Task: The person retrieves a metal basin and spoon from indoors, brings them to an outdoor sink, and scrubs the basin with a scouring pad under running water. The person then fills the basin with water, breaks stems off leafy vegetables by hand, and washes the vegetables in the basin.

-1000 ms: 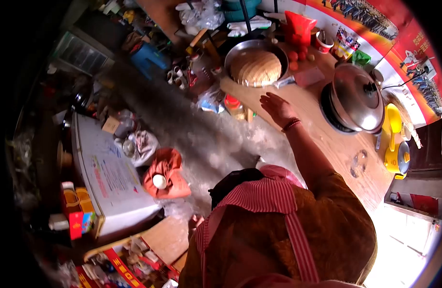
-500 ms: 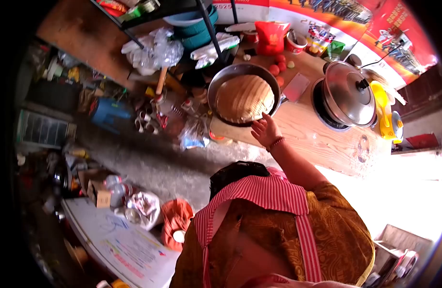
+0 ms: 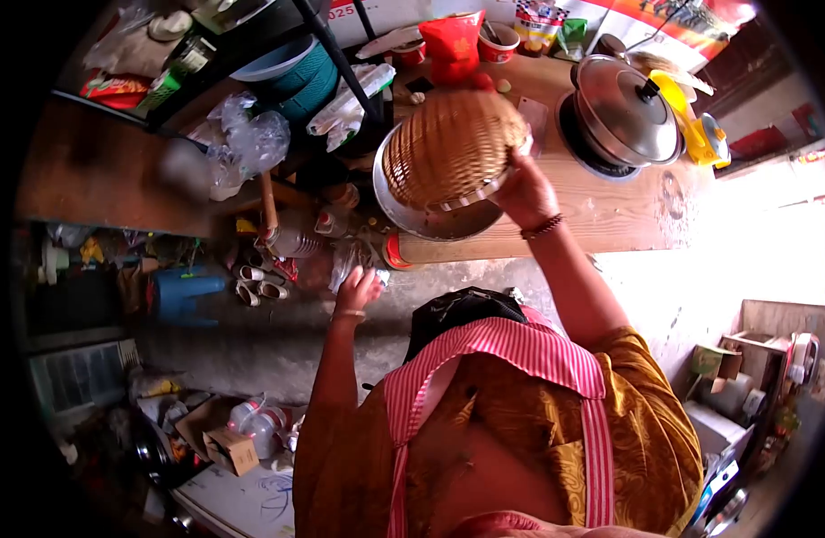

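Observation:
My right hand [image 3: 526, 190] is closed on the rim of a woven bamboo basket [image 3: 453, 148], gripping its right edge. The basket is bottom up and tilted, raised over a round metal basin [image 3: 430, 226] that sits at the left end of the wooden counter. Most of the basin's inside is hidden behind the basket. Lower left, in front of the counter, my left hand [image 3: 359, 291] hangs in the air with its fingers loosely apart and nothing visible in them. Behind that hand is a clear plastic bag [image 3: 348, 258].
A lidded steel pot [image 3: 629, 108] stands on a round burner to the right, beside a yellow container [image 3: 695, 125]. A red bag [image 3: 450, 45] and a red tub [image 3: 498, 45] are behind the basket. A black rack post [image 3: 336, 58] rises at left.
The basket, resting in the basin before, is now lifted and tilted by my right hand, which has taken hold of its rim. My left hand has come into view. The camera view has shifted.

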Demonstrator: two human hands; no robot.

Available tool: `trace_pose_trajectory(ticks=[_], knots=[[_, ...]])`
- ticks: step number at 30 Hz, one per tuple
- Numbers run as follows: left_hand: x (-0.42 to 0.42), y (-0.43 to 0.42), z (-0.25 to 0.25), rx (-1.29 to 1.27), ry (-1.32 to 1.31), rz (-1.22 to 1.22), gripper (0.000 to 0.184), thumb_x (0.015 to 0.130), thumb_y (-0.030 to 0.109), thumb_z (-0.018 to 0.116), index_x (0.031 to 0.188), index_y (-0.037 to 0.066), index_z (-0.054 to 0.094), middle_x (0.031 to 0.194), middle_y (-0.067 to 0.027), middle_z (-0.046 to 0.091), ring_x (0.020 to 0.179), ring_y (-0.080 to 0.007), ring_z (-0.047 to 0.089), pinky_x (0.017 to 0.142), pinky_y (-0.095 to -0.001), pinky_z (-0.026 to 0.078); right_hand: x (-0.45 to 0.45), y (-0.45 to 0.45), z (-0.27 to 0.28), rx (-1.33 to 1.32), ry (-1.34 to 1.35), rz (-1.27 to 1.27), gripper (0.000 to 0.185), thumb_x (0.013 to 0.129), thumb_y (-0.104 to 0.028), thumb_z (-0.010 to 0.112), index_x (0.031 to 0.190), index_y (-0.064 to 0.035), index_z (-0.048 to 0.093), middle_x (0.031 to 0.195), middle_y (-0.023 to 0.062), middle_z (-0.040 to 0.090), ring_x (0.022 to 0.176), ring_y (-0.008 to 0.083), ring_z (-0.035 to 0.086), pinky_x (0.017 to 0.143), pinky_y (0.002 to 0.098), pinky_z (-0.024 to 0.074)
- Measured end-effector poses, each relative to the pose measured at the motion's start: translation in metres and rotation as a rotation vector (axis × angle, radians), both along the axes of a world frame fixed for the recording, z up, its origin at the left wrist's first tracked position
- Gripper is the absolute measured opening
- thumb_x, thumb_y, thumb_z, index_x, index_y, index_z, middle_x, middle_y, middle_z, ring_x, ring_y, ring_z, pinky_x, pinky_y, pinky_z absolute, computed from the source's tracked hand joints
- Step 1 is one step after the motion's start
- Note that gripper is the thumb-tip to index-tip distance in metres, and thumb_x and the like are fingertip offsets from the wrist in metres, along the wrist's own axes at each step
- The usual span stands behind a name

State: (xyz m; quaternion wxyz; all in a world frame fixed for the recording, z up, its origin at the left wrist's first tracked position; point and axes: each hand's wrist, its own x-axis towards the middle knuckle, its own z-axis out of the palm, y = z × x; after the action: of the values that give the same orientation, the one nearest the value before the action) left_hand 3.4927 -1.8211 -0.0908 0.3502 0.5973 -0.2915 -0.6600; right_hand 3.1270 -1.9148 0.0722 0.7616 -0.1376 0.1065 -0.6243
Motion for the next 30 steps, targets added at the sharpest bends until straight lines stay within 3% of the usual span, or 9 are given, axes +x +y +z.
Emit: trace_pose_trajectory(ticks=[2, 5, 9, 11, 14, 16, 18, 23, 30], knots=[[-0.031, -0.039, 0.020, 0.061, 0.077, -0.019, 0.044, 0.086, 0.036, 0.064, 0.113, 0.007, 0.043, 0.096, -0.0130, 0.062, 0.079, -0.0226, 0.063, 0.062, -0.0352, 0.053, -0.027, 0.014, 0.015, -0.247, 0.047, -0.037, 0.038, 0.091, -0.012, 0.052, 0.128, -0.0036, 0.045, 0.126, 0.0083, 0.054, 0.114, 0.0218, 0.052, 0.098, 0.0375, 0.0416], [-0.059, -0.082, 0.017, 0.165, 0.163, -0.006, 0.053, 0.083, 0.041, 0.065, 0.113, 0.004, 0.041, 0.100, -0.0194, 0.059, 0.086, -0.0327, 0.063, 0.073, -0.0435, 0.054, -0.055, 0.049, 0.037, -0.101, 0.484, -0.304, 0.034, 0.091, -0.005, 0.053, 0.124, -0.0019, 0.048, 0.114, 0.0074, 0.059, 0.102, 0.0175, 0.057, 0.087, 0.0319, 0.0479], [-0.067, -0.114, -0.020, 0.320, 0.471, -0.100, 0.037, 0.084, 0.025, 0.061, 0.108, -0.001, 0.051, 0.095, -0.0203, 0.062, 0.087, -0.0360, 0.063, 0.078, -0.0500, 0.052, -0.107, 0.110, 0.007, -0.065, 1.185, -0.430, 0.031, 0.087, -0.002, 0.060, 0.118, -0.0013, 0.054, 0.102, 0.0031, 0.062, 0.092, 0.0114, 0.059, 0.081, 0.0277, 0.0487], [-0.075, -0.120, -0.029, 0.347, 0.600, -0.115, 0.029, 0.082, 0.015, 0.055, 0.100, -0.008, 0.055, 0.093, -0.0205, 0.063, 0.085, -0.0363, 0.064, 0.075, -0.0511, 0.054, -0.104, 0.137, -0.002, 0.208, 1.267, -0.381, 0.022, 0.084, 0.001, 0.060, 0.107, -0.0011, 0.059, 0.094, 0.0013, 0.063, 0.083, 0.0097, 0.059, 0.074, 0.0253, 0.0494], [-0.079, -0.122, -0.035, 0.101, 0.425, -0.107, 0.029, 0.079, 0.007, 0.052, 0.101, -0.011, 0.055, 0.095, -0.0229, 0.063, 0.088, -0.0369, 0.063, 0.078, -0.0492, 0.056, -0.111, 0.170, -0.038, 0.158, 1.608, -0.316, 0.007, 0.084, -0.003, 0.063, 0.088, -0.0010, 0.059, 0.076, 0.0002, 0.061, 0.071, 0.0061, 0.056, 0.062, 0.0261, 0.0474], [-0.073, -0.112, -0.036, 0.116, 0.457, -0.016, 0.022, 0.076, 0.005, 0.053, 0.093, -0.007, 0.057, 0.093, -0.0196, 0.063, 0.085, -0.0368, 0.063, 0.075, -0.0525, 0.056, -0.111, 0.181, -0.032, 0.226, 2.136, -0.151, 0.017, 0.078, -0.015, 0.068, 0.084, -0.0035, 0.058, 0.065, 0.0140, 0.057, 0.062, 0.0228, 0.060, 0.058, 0.0350, 0.0455], [-0.055, -0.097, -0.032, 0.124, 0.480, 0.075, 0.015, 0.073, 0.003, 0.053, 0.086, -0.003, 0.058, 0.090, -0.0164, 0.063, 0.082, -0.0368, 0.064, 0.072, -0.0559, 0.056, -0.109, 0.186, -0.043, 0.190, 2.202, -0.113, 0.015, 0.079, -0.017, 0.065, 0.083, -0.0045, 0.058, 0.070, 0.0167, 0.060, 0.067, 0.0325, 0.061, 0.060, 0.0396, 0.0467], [0.019, -0.024, -0.014, 0.112, 0.429, 0.161, 0.019, 0.072, 0.003, 0.052, 0.090, 0.004, 0.057, 0.090, -0.0097, 0.061, 0.082, -0.0292, 0.064, 0.065, -0.0474, 0.057, -0.084, 0.178, -0.070, -0.081, 2.408, 0.043, 0.028, 0.083, -0.009, 0.051, 0.102, -0.0211, 0.068, 0.086, 0.0107, 0.066, 0.081, 0.0295, 0.064, 0.071, 0.0388, 0.0508], [0.053, 0.067, 0.063, 0.052, 0.288, 0.357, 0.038, 0.070, 0.004, 0.049, 0.107, 0.003, 0.054, 0.104, -0.0119, 0.058, 0.093, -0.0293, 0.062, 0.069, -0.0467, 0.057, -0.013, 0.145, -0.097, -0.697, 2.495, 0.293, 0.015, 0.078, -0.009, 0.054, 0.087, -0.0130, 0.066, 0.082, 0.0067, 0.065, 0.083, 0.0225, 0.065, 0.070, 0.0342, 0.0515]])
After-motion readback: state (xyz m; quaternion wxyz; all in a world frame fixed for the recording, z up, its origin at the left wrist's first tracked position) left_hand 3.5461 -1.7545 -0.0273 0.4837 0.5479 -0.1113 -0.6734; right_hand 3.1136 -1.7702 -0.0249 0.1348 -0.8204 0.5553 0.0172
